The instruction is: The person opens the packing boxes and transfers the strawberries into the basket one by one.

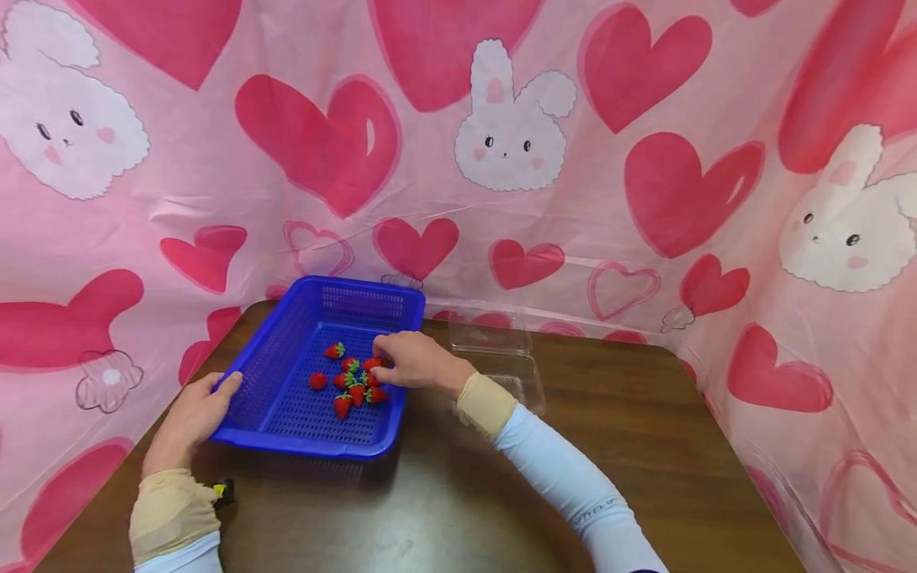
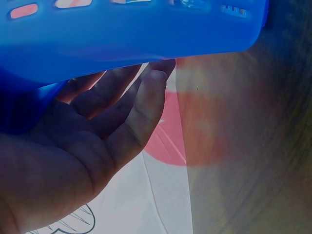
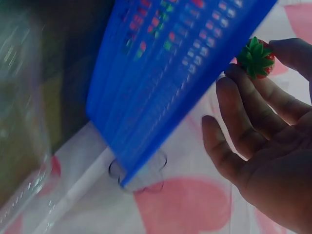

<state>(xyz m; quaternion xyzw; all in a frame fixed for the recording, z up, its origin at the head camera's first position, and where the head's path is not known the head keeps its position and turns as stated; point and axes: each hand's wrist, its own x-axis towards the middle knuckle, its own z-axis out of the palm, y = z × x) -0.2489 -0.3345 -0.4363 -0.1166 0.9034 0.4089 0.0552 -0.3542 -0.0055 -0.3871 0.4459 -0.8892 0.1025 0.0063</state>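
A pink cloth printed with hearts and white rabbits hangs behind and to both sides of a dark brown wooden table (image 1: 645, 446).

Near the table's left edge, the left hand (image 1: 189, 418) lies against the near-left corner of a blue perforated basket (image 1: 282, 358). Its forearm runs up from the near edge, with a tan wrist wrap over a pale blue sleeve. In the left wrist view the fingers (image 2: 141, 105) are straight and loosely together, their tips pressed to the basket's outer wall, curled round nothing.

The basket sits toward the table's back-left corner, its long side running away from the person. On its floor lies a cluster of small red strawberries (image 1: 354, 382) with green tops, gathered toward its right side.

The right hand (image 1: 415, 360) reaches over the basket's right rim, palm down, the forearm slanting in from the near-right. The right wrist view shows thumb and fingertips pinching one strawberry (image 3: 256, 58), the other fingers gently bent and slightly apart.

Just right of the basket, a clear plastic clamshell box (image 1: 501, 358) stands open near the back edge.
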